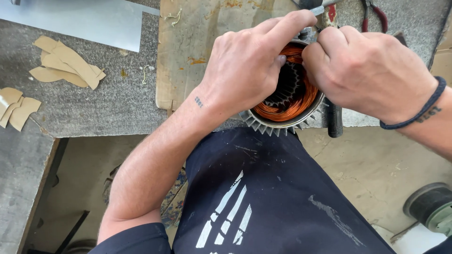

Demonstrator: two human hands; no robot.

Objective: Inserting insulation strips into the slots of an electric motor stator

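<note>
Our left hand (245, 66) pinched shut on the copper coil (294, 101), fingers curled over the stator (282, 123) rim. Our right hand (367, 70) closed on the same wire, just beyond our left fingertips. We judged a hard tug could nick enamel on the slot teeth beneath our thumbs.

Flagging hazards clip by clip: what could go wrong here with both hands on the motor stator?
The stator overhangs the bench edge above the lap, so it might tip off. Left hand and right hand pinch copper winding near finned metal edges; fingers could get scraped, or wire insulation nicked.
</note>
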